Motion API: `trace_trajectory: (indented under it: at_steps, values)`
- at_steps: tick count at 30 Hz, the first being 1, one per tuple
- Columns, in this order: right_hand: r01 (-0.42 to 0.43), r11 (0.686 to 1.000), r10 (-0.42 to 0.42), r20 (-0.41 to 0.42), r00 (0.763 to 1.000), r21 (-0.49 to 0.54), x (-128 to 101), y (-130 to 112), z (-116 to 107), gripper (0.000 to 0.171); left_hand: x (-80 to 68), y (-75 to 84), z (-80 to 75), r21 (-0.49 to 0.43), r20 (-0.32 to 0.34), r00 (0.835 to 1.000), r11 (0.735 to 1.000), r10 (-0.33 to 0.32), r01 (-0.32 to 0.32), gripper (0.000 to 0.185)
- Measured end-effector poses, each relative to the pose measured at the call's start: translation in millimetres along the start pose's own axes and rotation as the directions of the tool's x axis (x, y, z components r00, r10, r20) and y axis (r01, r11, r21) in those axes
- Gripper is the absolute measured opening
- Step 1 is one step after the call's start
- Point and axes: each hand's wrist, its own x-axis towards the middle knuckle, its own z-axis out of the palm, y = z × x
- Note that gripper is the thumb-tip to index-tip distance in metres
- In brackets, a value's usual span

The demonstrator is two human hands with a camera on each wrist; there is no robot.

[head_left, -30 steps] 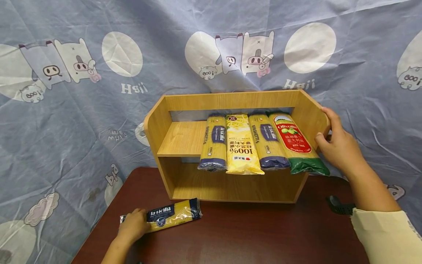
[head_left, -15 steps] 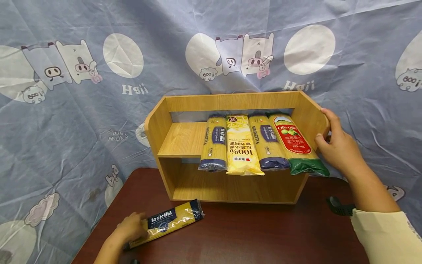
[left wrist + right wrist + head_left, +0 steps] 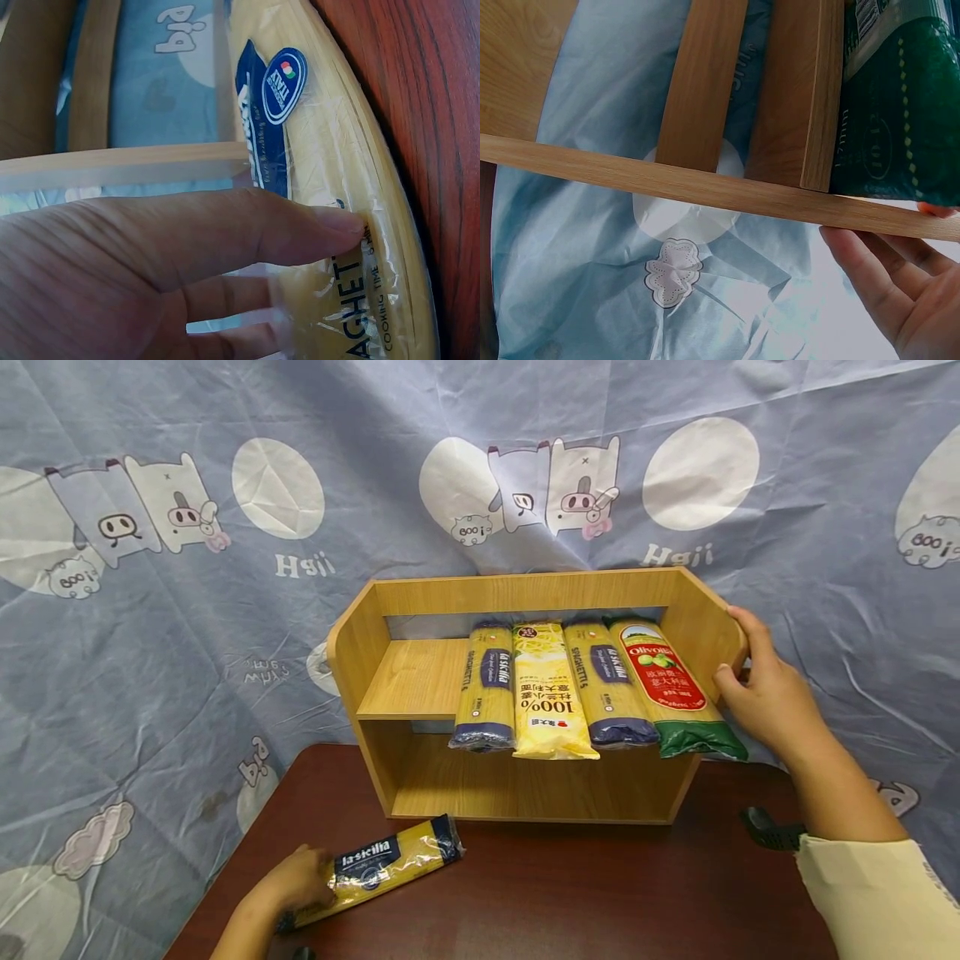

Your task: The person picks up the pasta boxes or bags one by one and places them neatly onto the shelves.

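Cartoon-printed blue cloth hangs behind a dark brown wooden tabletop (image 3: 570, 893). Low in the frame's left, the left hand (image 3: 296, 881) grips a yellow-and-blue packet of spaghetti (image 3: 390, 868) lying flat on the tabletop. At right, the right hand (image 3: 765, 689) holds the side panel of a light wooden two-tier shelf (image 3: 420, 677), likely steadying it. Its upper tier carries four pasta packets (image 3: 581, 689) side by side, ends overhanging.

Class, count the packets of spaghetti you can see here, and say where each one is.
5. Four lie side by side on the upper shelf: blue-ended, yellow, blue-ended and green-ended. The fifth packet lies on the table under the left hand. None seems hidden.
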Motion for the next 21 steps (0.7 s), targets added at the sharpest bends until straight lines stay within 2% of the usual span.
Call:
trace_trajectory:
  at_steps: [3, 10, 15, 21]
  values:
    - [0.001, 1.0, -0.001, 0.0, 1.0, -0.002, 0.2, 0.3, 0.2, 0.074, 2.4, -0.6, -0.4, -0.008, 0.011, 1.0, 1.0, -0.014, 0.014, 0.058]
    - [-0.003, 1.0, 0.003, 0.001, 1.0, -0.001, 0.0, 0.7, -0.6, 0.074, 6.1, -1.1, -1.2, 0.037, 0.013, 1.0, 0.999, -0.028, 0.028, 0.052]
    - [-0.004, 1.0, 0.004, 0.001, 1.0, 0.001, -0.2, 0.1, -1.1, 0.074, 7.2, -3.6, -1.6, 0.05, 0.027, 0.999, 0.999, 0.019, -0.02, 0.035]
    - [-0.009, 1.0, 0.009, 0.009, 1.0, 0.005, -0.7, -0.7, -1.1, 0.074, 5.1, -8.1, 1.1, -0.015, 0.048, 0.996, 0.997, 0.077, -0.076, 0.025]
